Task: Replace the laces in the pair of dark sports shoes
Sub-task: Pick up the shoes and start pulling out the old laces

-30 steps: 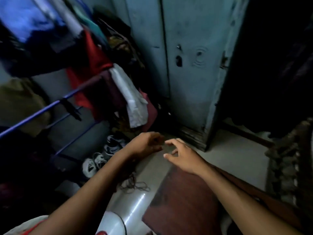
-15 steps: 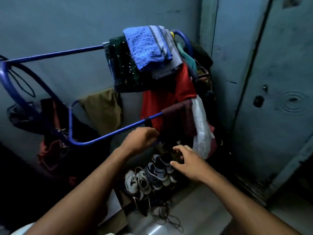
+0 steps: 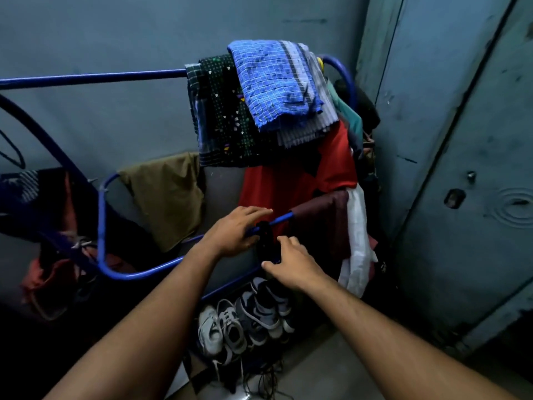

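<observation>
Two hands: left hand (image 3: 239, 229), right hand (image 3: 291, 265). One blue drying rack (image 3: 95, 75). Two whitish sneakers (image 3: 220, 332), two dark sports shoes (image 3: 265, 308) on floor beneath. One blue checked cloth (image 3: 274, 82), one red garment (image 3: 300, 180), one olive garment (image 3: 167, 197). One door (image 3: 461, 168).

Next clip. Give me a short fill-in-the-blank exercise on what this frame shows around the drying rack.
1. The left hand rests on the rack's ____ rail.
2. The right hand reaches for a dark item that hangs from that ____.
3. The shoes stand in a row on the ____, under the rack.
4. The checked cloth on top of the rack is ____.

Missing words: blue; rail; floor; blue
</observation>
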A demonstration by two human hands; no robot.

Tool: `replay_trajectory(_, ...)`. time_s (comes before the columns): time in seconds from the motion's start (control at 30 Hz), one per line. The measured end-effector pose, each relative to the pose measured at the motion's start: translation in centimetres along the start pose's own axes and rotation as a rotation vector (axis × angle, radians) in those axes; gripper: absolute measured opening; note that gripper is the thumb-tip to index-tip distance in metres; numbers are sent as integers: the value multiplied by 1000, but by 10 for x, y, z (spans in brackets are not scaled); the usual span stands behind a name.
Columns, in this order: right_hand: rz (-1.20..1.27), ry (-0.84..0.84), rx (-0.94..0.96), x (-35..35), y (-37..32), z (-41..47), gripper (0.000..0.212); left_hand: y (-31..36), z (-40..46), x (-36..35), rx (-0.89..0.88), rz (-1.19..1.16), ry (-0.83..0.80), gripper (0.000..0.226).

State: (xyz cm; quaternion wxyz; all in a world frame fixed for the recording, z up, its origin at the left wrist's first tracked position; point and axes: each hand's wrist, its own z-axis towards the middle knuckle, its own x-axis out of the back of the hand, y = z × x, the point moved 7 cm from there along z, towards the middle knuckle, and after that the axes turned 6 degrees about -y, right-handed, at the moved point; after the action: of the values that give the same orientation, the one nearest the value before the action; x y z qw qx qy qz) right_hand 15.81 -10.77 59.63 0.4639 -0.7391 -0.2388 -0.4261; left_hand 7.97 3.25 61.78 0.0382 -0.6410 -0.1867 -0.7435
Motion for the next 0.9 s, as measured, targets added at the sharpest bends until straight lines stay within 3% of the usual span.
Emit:
replay_trajectory(0.13, -27, -42, -72, -14, 4, 25, 71, -3, 5, -16, -57, 69, 48, 67)
replay_trajectory(0.3, 138, -85, -99, -20, -6, 46, 69, -2, 0, -16, -66, 97, 140, 50)
replay_trajectory(0.47, 260, -71, -49, -25, -21, 57, 46, 5, -6, -7, -78, 191, 227, 31)
replay_trajectory(0.6, 326, -68, -74, -23, -15, 46, 43, 12, -8, -4, -108, 260, 273, 31)
replay_trajectory(0.77, 336, -56, -66, -6, 2, 28, 22, 15, -12, 2, -108, 294, 294, 20)
replay_trajectory(0.9, 475, -20, -10, 17, 22, -2, 18, 42, -3, 34, -104, 189, 375, 19)
